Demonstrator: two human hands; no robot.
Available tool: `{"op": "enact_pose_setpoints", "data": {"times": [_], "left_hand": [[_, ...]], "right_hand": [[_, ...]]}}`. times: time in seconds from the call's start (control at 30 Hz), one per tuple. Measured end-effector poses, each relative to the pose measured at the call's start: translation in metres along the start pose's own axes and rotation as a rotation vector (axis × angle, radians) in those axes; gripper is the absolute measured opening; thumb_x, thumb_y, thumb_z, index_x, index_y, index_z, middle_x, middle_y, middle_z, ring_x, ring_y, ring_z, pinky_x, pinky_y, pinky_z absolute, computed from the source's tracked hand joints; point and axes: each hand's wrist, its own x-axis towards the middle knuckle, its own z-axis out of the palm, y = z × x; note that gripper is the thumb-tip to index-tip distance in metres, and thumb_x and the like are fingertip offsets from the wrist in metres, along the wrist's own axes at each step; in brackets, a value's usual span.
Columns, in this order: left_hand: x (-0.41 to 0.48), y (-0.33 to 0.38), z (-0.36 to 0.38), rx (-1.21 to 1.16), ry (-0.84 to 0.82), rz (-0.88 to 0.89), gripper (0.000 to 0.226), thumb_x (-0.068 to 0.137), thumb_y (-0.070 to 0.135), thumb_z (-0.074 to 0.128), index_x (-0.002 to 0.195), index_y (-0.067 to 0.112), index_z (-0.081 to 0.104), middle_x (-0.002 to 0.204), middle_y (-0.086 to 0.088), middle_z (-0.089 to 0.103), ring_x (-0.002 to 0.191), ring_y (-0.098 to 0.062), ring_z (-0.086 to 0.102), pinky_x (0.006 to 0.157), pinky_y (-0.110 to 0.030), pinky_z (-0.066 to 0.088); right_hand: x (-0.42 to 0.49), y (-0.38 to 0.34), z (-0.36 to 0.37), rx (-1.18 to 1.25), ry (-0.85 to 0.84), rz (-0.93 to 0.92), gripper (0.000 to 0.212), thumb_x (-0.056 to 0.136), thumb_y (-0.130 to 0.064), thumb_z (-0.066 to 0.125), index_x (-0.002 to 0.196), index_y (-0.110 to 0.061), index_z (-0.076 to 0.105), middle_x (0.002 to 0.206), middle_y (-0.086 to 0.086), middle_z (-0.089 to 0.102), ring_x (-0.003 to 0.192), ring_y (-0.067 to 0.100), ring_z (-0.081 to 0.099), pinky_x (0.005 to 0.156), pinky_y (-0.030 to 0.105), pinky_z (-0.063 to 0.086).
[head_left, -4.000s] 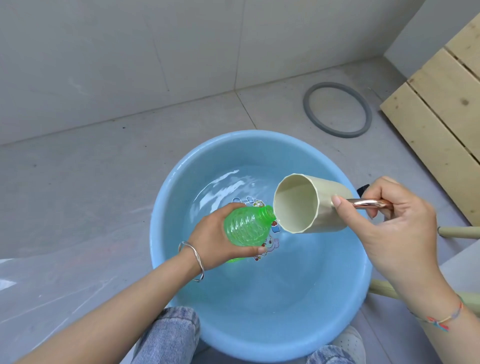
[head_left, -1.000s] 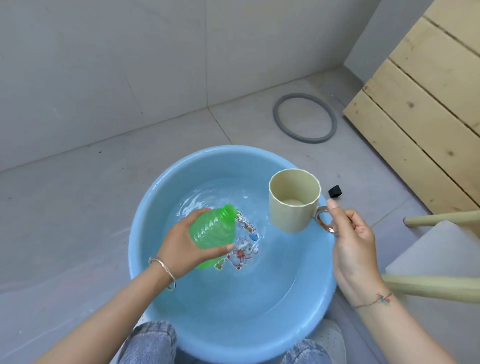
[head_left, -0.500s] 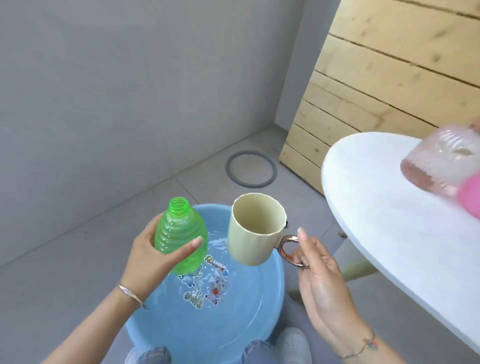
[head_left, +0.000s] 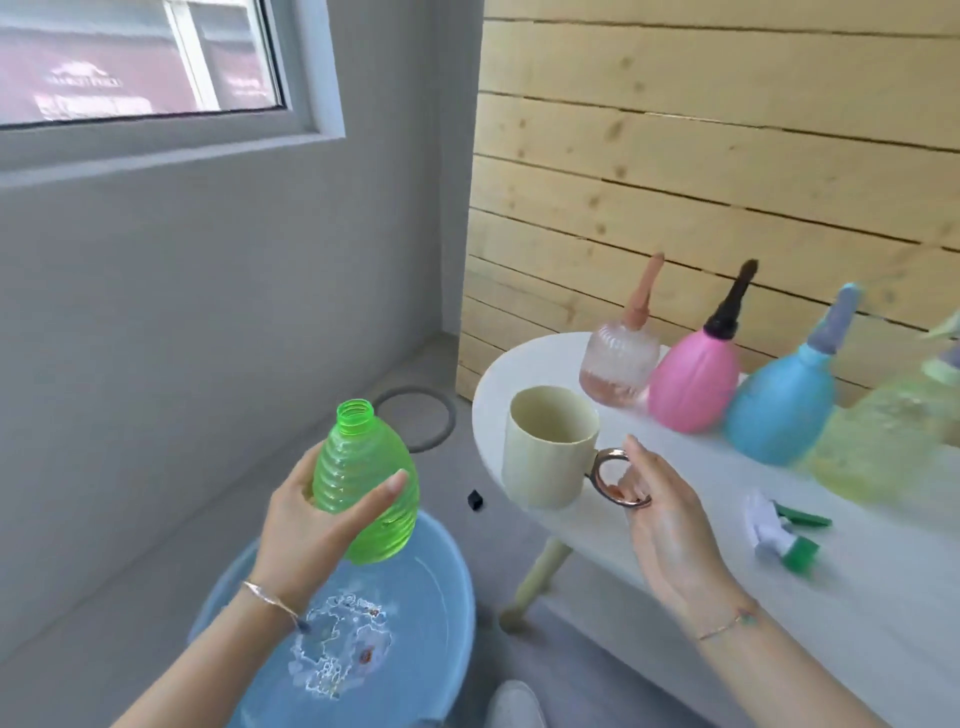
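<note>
My left hand (head_left: 306, 525) grips the bottle (head_left: 363, 483), right hand (head_left: 662, 514) hooks the mug (head_left: 545, 457); next I'd park it on the table (head_left: 675, 582).

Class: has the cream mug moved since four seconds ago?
Yes: the cream mug rose rightward, from above the blue basin to the white table's edge, held by the right hand.

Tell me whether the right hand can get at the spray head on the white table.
Probably yes: the spray head lies on bare white table right of the right hand, nothing between. But that hand grips the cream mug by its handle, so it must let go first.
</note>
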Motion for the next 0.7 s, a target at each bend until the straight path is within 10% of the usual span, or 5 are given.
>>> {"op": "enact_pose_setpoints", "data": {"times": [0.3,0.7], "left_hand": [[-0.019,0.053,0.083,-0.067,-0.148,0.08,0.065,0.04,0.056,0.08,0.097,0.027,0.069,0.088,0.009,0.075,0.082,-0.007,0.071,0.073,-0.021,0.054],[-0.045,0.085,0.142,-0.026,-0.308,0.159,0.066,0.043,0.056,0.081,0.101,0.029,0.067,0.09,0.013,0.074,0.085,-0.004,0.07,0.08,-0.023,0.052]], "right_hand": [[0.025,-0.006,-0.03,-0.101,0.144,0.009,0.039,0.09,-0.019,0.061,0.061,-0.019,0.035,0.053,-0.009,0.03,0.056,0.008,0.03,0.061,0.027,0.022],[0.037,-0.011,-0.053,-0.226,-0.096,0.188,0.026,0.091,-0.025,0.062,0.068,-0.016,0.051,0.063,-0.006,0.054,0.07,0.011,0.046,0.073,0.025,0.034]]}}
